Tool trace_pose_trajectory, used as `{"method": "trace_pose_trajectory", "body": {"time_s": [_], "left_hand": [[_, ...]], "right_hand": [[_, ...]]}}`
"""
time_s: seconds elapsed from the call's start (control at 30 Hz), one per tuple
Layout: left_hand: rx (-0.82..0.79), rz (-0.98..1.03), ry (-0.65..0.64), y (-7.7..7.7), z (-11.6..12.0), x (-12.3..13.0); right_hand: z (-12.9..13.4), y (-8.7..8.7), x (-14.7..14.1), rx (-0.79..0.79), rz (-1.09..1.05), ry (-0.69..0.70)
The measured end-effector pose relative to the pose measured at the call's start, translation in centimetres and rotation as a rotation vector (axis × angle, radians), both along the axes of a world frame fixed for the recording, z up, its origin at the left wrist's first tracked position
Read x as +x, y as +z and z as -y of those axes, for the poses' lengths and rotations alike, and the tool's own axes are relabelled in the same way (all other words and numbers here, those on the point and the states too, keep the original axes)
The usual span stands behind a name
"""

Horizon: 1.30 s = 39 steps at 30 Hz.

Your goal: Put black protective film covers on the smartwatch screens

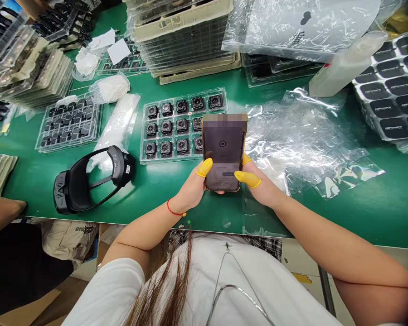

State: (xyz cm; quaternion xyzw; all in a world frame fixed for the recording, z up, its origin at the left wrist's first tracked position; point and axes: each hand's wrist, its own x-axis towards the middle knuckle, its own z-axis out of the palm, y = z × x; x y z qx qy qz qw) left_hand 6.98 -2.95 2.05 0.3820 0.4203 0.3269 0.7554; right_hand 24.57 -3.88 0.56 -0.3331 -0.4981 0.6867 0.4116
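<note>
My left hand (190, 188) and my right hand (258, 185) both grip a smartphone (222, 154) in an orange-edged case, held upright just above the green mat. Its dark screen shows a small ring, and part of the display is blurred out. A yellow finger cot covers each thumb, and both thumbs rest on the lower screen. Behind the phone lies a clear tray of square black watch bodies (166, 129), partly hidden by it. A red cord circles my left wrist.
A black headset (91, 181) lies left of my hands, with another black-parts tray (68, 122) beyond it. Crumpled plastic bags (302, 145) lie to the right. Stacked trays (183, 40) stand at the back. A co-worker's forearm (0, 213) rests at the mat's left edge.
</note>
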Motion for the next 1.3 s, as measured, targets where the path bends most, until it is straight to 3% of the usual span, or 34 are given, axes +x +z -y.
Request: {"method": "trace_pose_trajectory", "body": {"time_s": [0.17,0.37,0.53,0.93,1.3], "left_hand": [[-0.018,0.067,-0.057,0.6,0.0,-0.1],[-0.02,0.066,-0.073,0.9,0.0,-0.2],[0.006,0.08,-0.07,0.6,0.2,-0.3],[0.01,0.055,-0.067,0.8,0.3,0.0],[-0.009,0.013,-0.097,1.4,0.3,-0.2]], "right_hand": [[-0.4,-0.1,-0.1,-0.006,-0.049,-0.077],[-0.1,0.4,-0.3,0.023,-0.033,-0.067],[0.1,0.6,-0.4,-0.066,-0.077,0.012],[0.2,0.6,-0.4,-0.116,-0.105,0.007],[0.0,0.2,0.0,-0.035,-0.026,-0.031]]}}
